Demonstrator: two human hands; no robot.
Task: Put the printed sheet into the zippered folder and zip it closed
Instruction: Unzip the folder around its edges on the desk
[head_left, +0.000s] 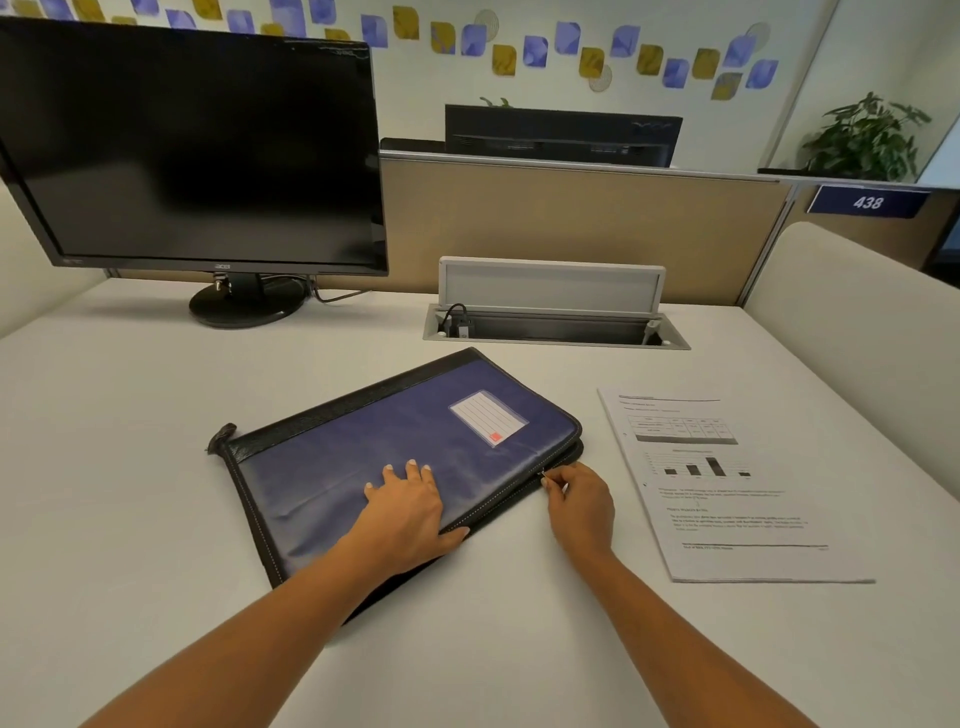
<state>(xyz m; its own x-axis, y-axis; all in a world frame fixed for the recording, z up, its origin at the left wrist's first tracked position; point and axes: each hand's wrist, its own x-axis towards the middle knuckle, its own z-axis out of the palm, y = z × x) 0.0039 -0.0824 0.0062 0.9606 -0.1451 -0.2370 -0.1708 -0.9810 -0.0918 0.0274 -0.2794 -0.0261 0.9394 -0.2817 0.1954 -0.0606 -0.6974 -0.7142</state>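
The right grip (579, 501) pinches the zipper pull (543, 474) of the blue folder (363, 447); the left grip (410, 506) presses flat, fingers straight, on top; the printed sheet (727, 483) lies just right.

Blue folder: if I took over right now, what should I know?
Hands: left hand lies flat on the blue folder, pressing it to the desk. Right hand pinches the zipper pull on the folder's near right edge.
Things: the printed sheet lies flat on the desk, to the right of the folder and apart from it.
Done: the sheet is not yet inside; the folder looks parted at its right corner.
Left: unzip enough, slide the sheet in, zip it closed.
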